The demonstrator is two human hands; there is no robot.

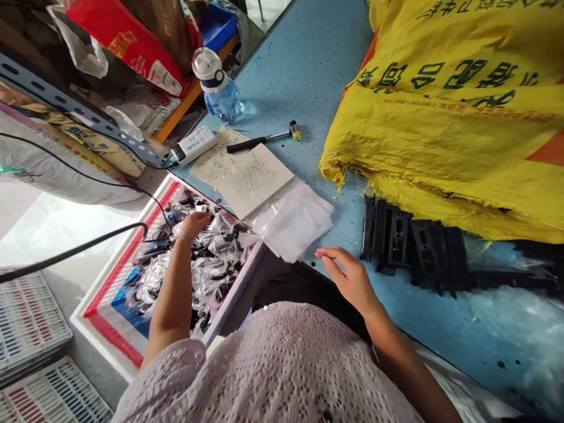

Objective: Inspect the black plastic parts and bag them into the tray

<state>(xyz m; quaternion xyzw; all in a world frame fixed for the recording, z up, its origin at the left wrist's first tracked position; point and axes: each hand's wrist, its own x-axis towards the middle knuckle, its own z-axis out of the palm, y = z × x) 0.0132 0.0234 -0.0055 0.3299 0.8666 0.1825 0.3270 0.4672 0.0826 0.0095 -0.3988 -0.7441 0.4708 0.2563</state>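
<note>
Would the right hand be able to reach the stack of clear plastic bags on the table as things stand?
Probably yes. The right hand hovers open over the blue table, just beside the stack of clear plastic bags, and nothing lies between them.

Bright, even daylight fills the scene; glare washes out the pale floor patch (53,226) at left. Shadows are soft. Edges bend with wide-angle distortion; the foreground knitted top (282,364) looks slightly soft.
</note>
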